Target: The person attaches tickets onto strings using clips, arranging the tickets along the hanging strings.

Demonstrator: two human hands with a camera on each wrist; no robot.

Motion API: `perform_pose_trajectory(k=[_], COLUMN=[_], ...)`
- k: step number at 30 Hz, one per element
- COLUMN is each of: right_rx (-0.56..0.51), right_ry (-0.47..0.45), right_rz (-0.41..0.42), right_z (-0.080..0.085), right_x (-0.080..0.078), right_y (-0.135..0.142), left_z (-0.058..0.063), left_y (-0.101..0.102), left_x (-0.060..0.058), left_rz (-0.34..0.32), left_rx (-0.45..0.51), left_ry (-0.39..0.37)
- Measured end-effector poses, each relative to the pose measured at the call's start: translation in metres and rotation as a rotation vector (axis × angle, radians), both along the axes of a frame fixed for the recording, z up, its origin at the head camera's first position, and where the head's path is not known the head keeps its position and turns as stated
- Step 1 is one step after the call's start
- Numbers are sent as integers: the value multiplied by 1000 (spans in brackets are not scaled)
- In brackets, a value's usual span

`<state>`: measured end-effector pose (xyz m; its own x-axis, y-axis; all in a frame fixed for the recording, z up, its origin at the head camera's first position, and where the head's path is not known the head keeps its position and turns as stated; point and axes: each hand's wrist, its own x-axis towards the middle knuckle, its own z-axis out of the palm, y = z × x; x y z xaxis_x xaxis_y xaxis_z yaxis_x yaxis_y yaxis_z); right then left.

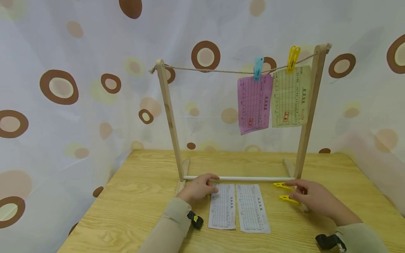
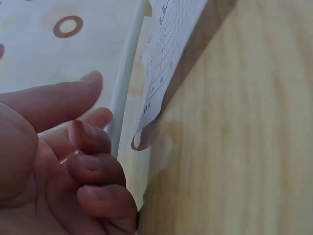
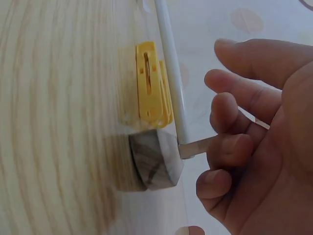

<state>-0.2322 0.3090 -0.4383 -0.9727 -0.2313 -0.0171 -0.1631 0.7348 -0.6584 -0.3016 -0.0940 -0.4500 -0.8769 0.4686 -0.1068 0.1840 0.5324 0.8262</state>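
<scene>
My left hand hovers at the upper left corner of a white printed slip. In the left wrist view its fingers bend loosely around nothing, with the slip's curled corner beyond them. A second white slip lies beside the first. My right hand is over two yellow clothespins on the table, fingertips close to them. The right wrist view has the fingers half bent with nothing between them, apart from the pins. Higher up, a blue clothespin holds a pink slip and a yellow one holds a yellow-green slip.
A wooden frame stands on the wood-grain table, a twine line strung between its posts. Its white bottom rod runs just behind the slips. The right foot sits next to the clothespins. A dotted curtain hangs behind.
</scene>
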Motion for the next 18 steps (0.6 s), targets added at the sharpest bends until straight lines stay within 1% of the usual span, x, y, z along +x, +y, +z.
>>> perform_pose_trajectory(k=[2, 6, 9, 13, 18], right_rx=[-7, -12, 23, 95, 125], right_ry=[-22, -70, -73, -55, -49], right_rz=[-4, -24, -19, 3, 16], right_z=[-2, -5, -8, -11, -12], right_x=[0, 0, -2, -5, -6], right_y=[3, 8, 11, 14, 14], left_z=[1, 2, 2, 2, 2], left_y=[1, 0, 0, 0, 0], left_x=[-2, -3, -3, -3, -1], left_rz=[-4, 8, 27, 34, 29], left_rx=[-24, -70, -102, -149, -186], left_ry=[2, 10, 9, 1, 22])
